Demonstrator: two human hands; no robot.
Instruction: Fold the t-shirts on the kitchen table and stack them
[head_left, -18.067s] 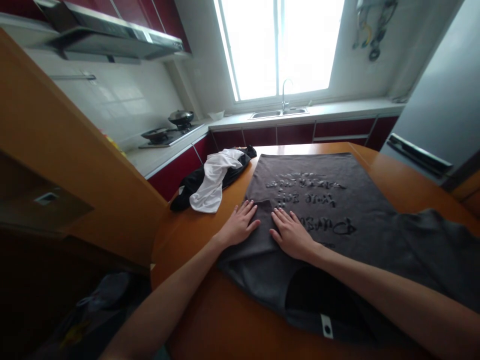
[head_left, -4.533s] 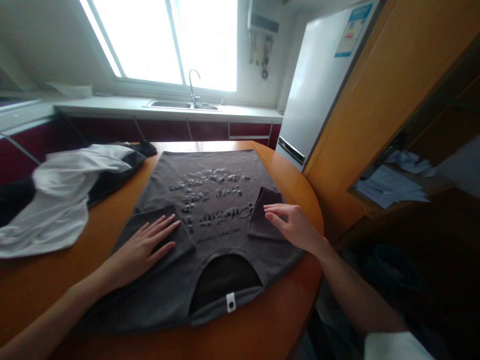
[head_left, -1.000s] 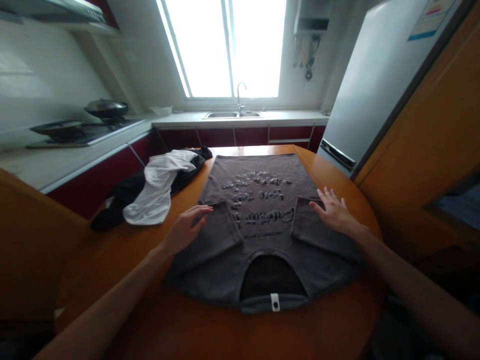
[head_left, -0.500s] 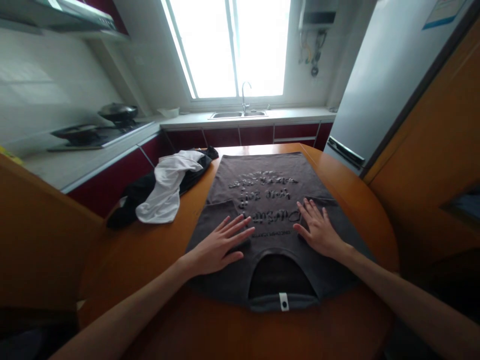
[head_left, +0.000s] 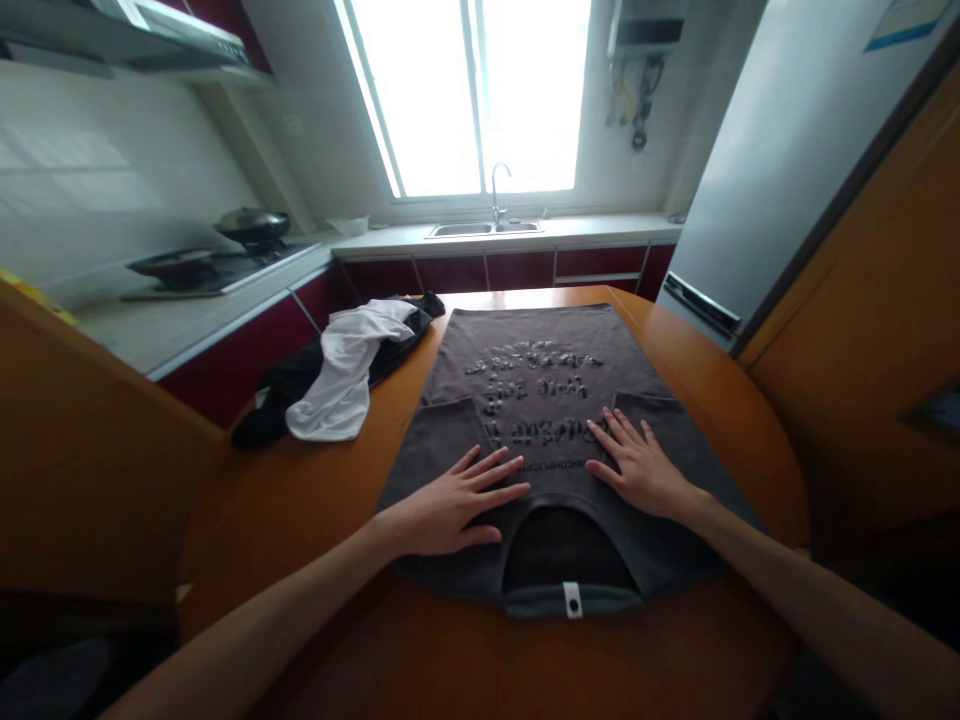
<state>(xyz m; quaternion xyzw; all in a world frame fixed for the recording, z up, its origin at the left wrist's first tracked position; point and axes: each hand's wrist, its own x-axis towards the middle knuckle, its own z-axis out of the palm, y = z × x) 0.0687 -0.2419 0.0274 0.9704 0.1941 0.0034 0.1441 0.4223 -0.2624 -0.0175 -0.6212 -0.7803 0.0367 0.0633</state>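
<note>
A dark grey T-shirt lies spread flat, its neckline toward me and its raised lettering facing up. Both sleeves lie folded in over the front. My left hand rests on the shirt left of the neckline, fingers spread and palm down. On the other side my right hand lies flat over the edge of the lettering, also with its fingers apart. A white label shows at the collar.
The shirt lies on a round wooden table. At the table's left edge are a white garment and a black garment in a heap. Beyond stand a counter with a sink, a stove and a fridge.
My left hand has slid slightly toward the neckline, and my right hand has shifted a little toward me over the shirt. The whole view has turned slightly left.
</note>
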